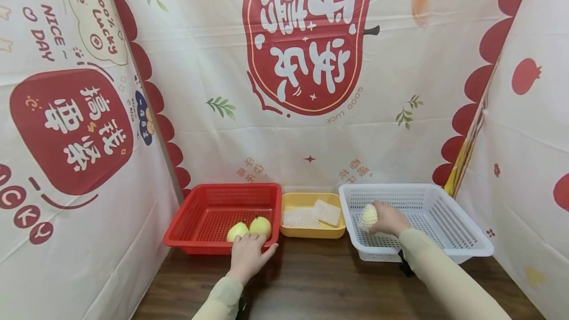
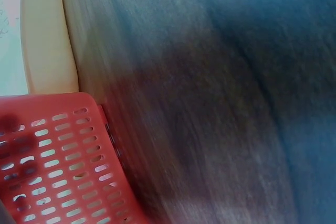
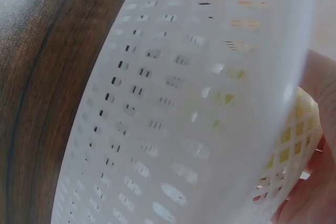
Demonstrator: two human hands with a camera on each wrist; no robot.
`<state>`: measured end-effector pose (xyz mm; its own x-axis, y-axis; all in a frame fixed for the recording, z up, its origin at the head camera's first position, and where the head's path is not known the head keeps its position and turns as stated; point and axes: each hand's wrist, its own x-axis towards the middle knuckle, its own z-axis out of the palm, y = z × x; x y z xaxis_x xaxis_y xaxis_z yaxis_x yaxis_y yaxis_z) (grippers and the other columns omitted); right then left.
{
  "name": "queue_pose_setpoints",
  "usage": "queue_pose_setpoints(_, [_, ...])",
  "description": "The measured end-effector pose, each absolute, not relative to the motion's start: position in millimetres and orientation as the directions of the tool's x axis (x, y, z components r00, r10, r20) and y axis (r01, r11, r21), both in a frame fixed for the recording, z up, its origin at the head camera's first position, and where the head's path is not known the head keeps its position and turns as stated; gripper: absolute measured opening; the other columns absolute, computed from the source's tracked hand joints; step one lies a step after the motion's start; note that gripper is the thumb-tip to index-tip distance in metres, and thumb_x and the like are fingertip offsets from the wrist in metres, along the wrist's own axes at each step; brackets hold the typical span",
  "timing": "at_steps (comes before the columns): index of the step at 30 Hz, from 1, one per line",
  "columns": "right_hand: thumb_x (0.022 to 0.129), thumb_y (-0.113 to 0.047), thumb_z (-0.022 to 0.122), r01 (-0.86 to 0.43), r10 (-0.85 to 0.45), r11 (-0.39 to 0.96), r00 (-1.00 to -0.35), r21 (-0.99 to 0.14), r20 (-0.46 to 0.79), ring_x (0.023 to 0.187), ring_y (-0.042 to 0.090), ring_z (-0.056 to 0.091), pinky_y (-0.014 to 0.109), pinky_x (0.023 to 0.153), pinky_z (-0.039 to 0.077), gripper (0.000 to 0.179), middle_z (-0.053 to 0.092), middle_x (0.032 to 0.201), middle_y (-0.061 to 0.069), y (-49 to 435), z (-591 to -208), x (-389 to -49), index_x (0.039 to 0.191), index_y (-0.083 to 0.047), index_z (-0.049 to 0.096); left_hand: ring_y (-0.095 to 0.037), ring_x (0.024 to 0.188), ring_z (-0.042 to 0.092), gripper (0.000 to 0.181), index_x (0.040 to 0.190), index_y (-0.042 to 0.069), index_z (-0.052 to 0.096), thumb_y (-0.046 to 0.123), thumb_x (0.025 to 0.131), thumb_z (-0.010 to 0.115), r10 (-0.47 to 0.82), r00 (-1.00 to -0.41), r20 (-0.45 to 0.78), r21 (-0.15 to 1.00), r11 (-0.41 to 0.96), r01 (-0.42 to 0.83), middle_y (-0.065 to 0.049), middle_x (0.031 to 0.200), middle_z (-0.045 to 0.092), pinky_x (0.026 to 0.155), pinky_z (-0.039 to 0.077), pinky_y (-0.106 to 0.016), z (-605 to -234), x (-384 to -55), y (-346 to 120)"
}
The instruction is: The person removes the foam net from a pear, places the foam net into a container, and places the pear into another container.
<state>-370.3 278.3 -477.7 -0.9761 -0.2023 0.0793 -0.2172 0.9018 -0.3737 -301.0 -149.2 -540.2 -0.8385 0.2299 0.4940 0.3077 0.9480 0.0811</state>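
Two yellow-green pears, a left pear (image 1: 237, 231) and a right pear (image 1: 260, 227), lie at the near right of the red basket (image 1: 178, 226). My left hand (image 1: 249, 257) reaches over that basket's near rim, fingertips right at the pears, thumb spread to the right. Inside the white basket (image 1: 462, 221), near its left side, my right hand (image 1: 390, 219) grips a pear in a white foam net (image 1: 369, 216). The right wrist view shows the netted pear (image 3: 294, 135) against my curled fingers, partly behind the white basket wall (image 3: 157, 98).
Between the baskets stands a small yellow tray (image 1: 311, 232) with several white foam nets (image 1: 328, 212) in it. All three containers sit along the back of the dark wooden table (image 1: 311, 280). Printed cloth (image 1: 200, 147) hangs behind and at both sides.
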Motion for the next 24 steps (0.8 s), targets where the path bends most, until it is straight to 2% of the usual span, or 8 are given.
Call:
queue_pose_setpoints(2, [0.058,-0.026,0.086,-0.221,-0.202,0.907,-0.975,-0.359,0.092,0.102,0.038,0.057,0.057,0.083,0.046,0.095,0.056,0.122,0.027,279.2,-475.0,-368.1,0.135,0.008,0.043,-0.021,0.078,0.054,0.04,0.088,0.025,0.068,0.062,0.089,0.053,0.231,-0.838,0.495,0.077,0.948,0.307,0.004,0.083,0.063,0.071,0.038,-0.04,-540.7,-300.2,-149.0])
queue_pose_setpoints(10, [0.054,-0.026,0.084,-0.266,-0.231,0.897,-0.963,-0.353,0.139,0.096,0.035,0.058,0.055,0.08,0.047,0.097,0.056,0.12,0.025,279.9,-467.7,-364.3,0.135,0.009,0.043,-0.022,0.077,0.053,0.035,0.084,0.024,0.066,0.058,0.087,0.06,0.212,-0.824,0.525,0.085,0.951,0.299,0.004,0.08,0.063,0.07,0.037,-0.04,-538.4,-297.5,-149.7])
queue_pose_setpoints(14, [0.055,-0.025,0.085,-0.258,-0.222,0.896,-0.965,-0.361,0.138,0.1,0.037,0.057,0.056,0.082,0.047,0.097,0.055,0.123,0.025,280.1,-467.4,-361.7,0.135,0.008,0.042,-0.022,0.078,0.054,0.038,0.087,0.024,0.067,0.06,0.088,0.057,0.219,-0.83,0.513,0.09,0.948,0.306,0.004,0.083,0.064,0.071,0.038,-0.04,-539.1,-297.8,-148.8])
queue_pose_setpoints(20, [0.058,-0.027,0.086,-0.241,-0.217,0.9,-0.97,-0.364,0.107,0.111,0.044,0.053,0.06,0.088,0.042,0.098,0.05,0.131,0.03,277.5,-467.7,-357.7,0.138,0.008,0.04,-0.022,0.081,0.056,0.051,0.094,0.024,0.07,0.068,0.09,0.045,0.22,-0.85,0.478,0.081,0.953,0.292,0.004,0.088,0.065,0.073,0.038,-0.041,-542.5,-297.8,-148.0])
queue_pose_setpoints(24, [0.059,-0.027,0.085,-0.232,-0.21,0.906,-0.973,-0.355,0.1,0.107,0.041,0.055,0.058,0.086,0.044,0.098,0.052,0.127,0.028,276.7,-466.8,-357.3,0.138,0.007,0.04,-0.022,0.08,0.056,0.045,0.093,0.024,0.07,0.064,0.089,0.051,0.224,-0.844,0.488,0.084,0.95,0.301,0.004,0.086,0.065,0.071,0.038,-0.041,-542.5,-298.3,-147.8])
